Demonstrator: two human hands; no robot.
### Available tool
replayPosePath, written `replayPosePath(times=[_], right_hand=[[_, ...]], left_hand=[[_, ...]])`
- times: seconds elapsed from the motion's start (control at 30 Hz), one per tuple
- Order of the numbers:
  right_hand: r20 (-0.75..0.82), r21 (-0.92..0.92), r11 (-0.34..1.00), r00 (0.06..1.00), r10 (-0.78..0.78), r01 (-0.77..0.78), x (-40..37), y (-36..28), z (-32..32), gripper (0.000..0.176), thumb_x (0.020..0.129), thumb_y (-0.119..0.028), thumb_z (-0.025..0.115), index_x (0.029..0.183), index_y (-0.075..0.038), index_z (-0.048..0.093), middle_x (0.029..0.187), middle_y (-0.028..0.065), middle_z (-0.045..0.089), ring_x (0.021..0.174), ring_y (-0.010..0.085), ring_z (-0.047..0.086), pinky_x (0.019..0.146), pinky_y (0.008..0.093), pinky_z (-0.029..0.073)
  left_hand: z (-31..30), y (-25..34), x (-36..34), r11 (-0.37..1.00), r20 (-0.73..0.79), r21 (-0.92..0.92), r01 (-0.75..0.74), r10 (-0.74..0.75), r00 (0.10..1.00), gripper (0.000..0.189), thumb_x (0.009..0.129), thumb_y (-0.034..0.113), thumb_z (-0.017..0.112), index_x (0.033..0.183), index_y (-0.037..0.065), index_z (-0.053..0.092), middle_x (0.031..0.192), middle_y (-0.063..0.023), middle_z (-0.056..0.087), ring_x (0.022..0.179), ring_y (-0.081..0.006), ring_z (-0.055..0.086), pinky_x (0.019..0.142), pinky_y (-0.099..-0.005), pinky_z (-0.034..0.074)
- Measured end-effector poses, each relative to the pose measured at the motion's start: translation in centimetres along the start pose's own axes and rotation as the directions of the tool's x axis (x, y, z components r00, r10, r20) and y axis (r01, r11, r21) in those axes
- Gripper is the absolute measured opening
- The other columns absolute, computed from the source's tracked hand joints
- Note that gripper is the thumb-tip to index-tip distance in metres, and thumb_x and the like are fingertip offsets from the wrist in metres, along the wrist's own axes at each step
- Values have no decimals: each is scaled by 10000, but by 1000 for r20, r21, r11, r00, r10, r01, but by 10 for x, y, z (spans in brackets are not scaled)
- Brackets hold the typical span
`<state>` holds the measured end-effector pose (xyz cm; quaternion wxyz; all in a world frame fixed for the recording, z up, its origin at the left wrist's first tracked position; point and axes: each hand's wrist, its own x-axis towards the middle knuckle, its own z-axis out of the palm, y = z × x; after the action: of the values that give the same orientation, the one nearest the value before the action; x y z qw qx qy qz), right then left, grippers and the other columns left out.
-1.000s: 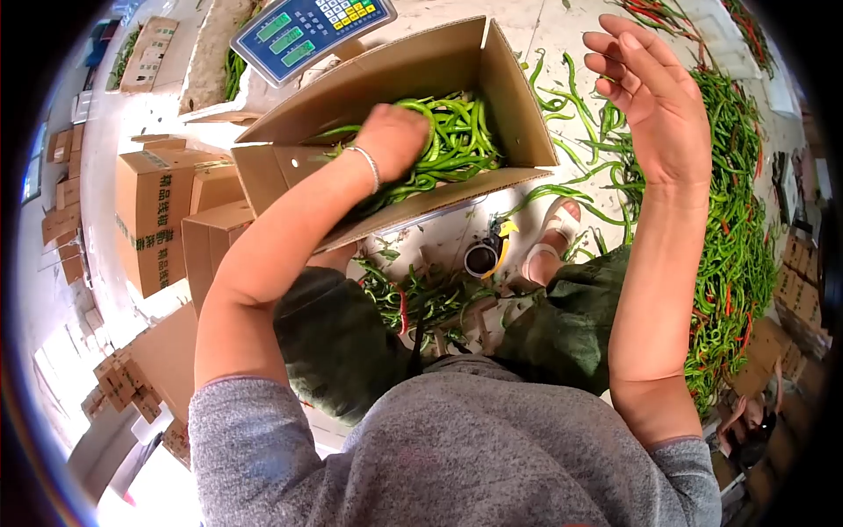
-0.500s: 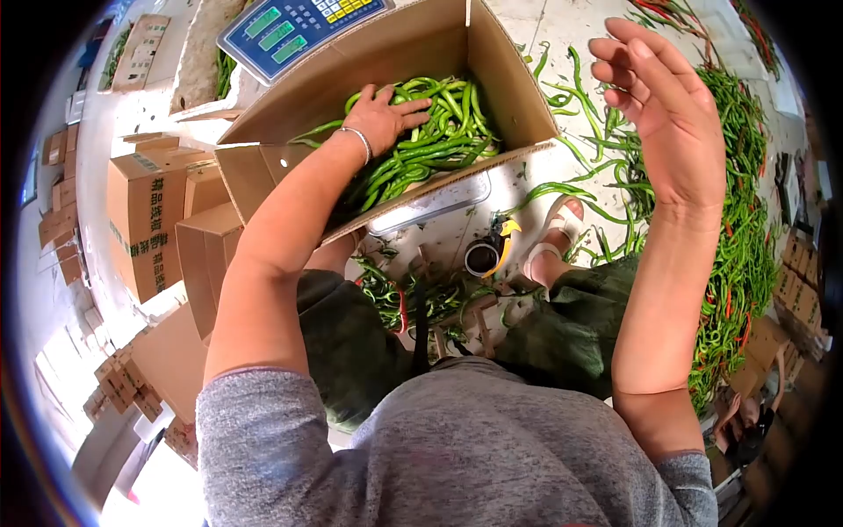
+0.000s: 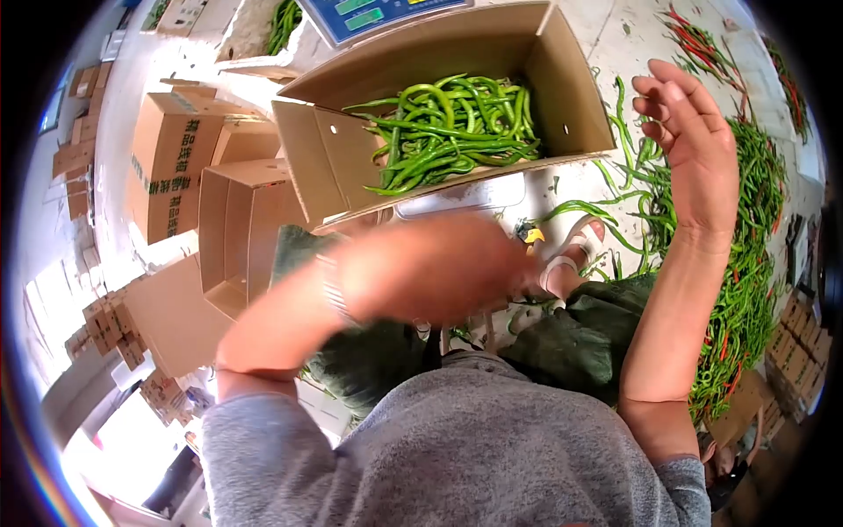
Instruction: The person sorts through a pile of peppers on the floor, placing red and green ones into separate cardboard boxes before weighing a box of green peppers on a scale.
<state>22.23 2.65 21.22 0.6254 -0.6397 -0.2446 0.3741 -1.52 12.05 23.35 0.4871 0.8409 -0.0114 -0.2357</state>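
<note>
Green chili peppers lie in a pile inside an open cardboard box. My left hand, smeared by motion, is in front of the box, over my lap and clear of the peppers. Its fingers are too blurred to show whether anything is in them. My right hand is raised to the right of the box, its fingers loosely bent and apart, with nothing held. Behind the hand, a long heap of green and red peppers covers the floor.
A blue digital scale stands behind the box. Empty cartons and a printed carton are at the left. Loose peppers are scattered on the floor to the right. Another person is at the lower right edge.
My left hand has left the peppers in the box and swung down toward my lap. The right hand stays raised. The whole view has shifted, so the box appears farther right.
</note>
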Motion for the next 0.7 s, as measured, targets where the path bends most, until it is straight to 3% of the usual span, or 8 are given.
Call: replayPosePath(times=[0.03, 0.1, 0.13, 0.27, 0.3, 0.4, 0.6, 0.7], right_hand=[[42, -58, 998, 999, -10, 12, -1, 0, 7, 253, 865, -185, 589, 1065, -33, 620, 937, 49, 661, 837, 94, 590, 725, 216, 427], [176, -261, 961, 983, -49, 94, -4, 7, 22, 262, 826, -146, 634, 1067, -43, 621, 963, 59, 654, 848, 117, 592, 774, 242, 438], [255, -365, 918, 965, -62, 156, -8, 13, 31, 280, 809, -136, 654, 1070, -44, 620, 975, 75, 652, 856, 140, 597, 798, 260, 444], [703, -647, 302, 701, -121, 700, -31, 40, 54, 439, 684, -172, 736, 1076, -34, 596, 993, 174, 625, 961, 295, 585, 948, 383, 390], [705, -691, 209, 709, -16, 692, -36, 49, 58, 435, 649, -162, 744, 1038, -40, 595, 974, 165, 623, 981, 314, 563, 969, 404, 359], [635, -772, 121, 749, 189, 624, -36, 61, 72, 114, 711, -77, 612, 822, -51, 609, 729, 122, 625, 752, 327, 610, 678, 403, 474], [743, -607, -39, 584, 328, 794, -54, 71, 87, 160, 690, -76, 569, 845, -75, 605, 607, 124, 592, 593, 300, 608, 538, 406, 475], [772, -581, 143, 486, 410, 801, -85, 73, 100, 167, 702, -110, 590, 861, -58, 594, 631, 139, 599, 622, 305, 615, 536, 392, 480]], left_hand=[[33, -9, 9, 945, 114, -307, -111, 152, 982, 187, 859, 132, 473, 1021, 51, 520, 820, -191, 594, 776, -373, 577, 691, -441, 458], [82, -24, 28, 961, 235, -222, -165, 217, 948, 159, 855, 194, 509, 948, 78, 568, 755, -168, 586, 744, -365, 583, 670, -490, 436], [109, -38, 27, 997, 217, 66, -45, 29, 976, 143, 827, 190, 538, 908, 88, 597, 755, -144, 605, 751, -338, 603, 656, -479, 450], [117, -35, 32, 810, 254, 571, 131, -326, 911, 110, 725, 157, 625, 813, 102, 659, 808, -76, 655, 796, -266, 637, 663, -466, 479], [127, -40, 36, 896, 158, 414, 159, -242, 957, 199, 710, 141, 628, 888, 57, 651, 829, -106, 661, 821, -309, 632, 695, -516, 477], [155, -31, 47, 877, -90, 463, 125, -94, 992, 341, 714, 182, 605, 991, -19, 607, 889, -200, 645, 881, -380, 613, 699, -608, 443], [130, -21, 33, 890, 190, 445, 103, -205, 960, 413, 737, 199, 593, 1045, -76, 587, 1039, -285, 598, 975, -421, 575, 813, -631, 403], [140, -20, 39, 873, 231, 484, 55, -188, 954, 419, 762, 169, 579, 1087, -96, 574, 1077, -264, 591, 1008, -410, 560, 836, -623, 396]])
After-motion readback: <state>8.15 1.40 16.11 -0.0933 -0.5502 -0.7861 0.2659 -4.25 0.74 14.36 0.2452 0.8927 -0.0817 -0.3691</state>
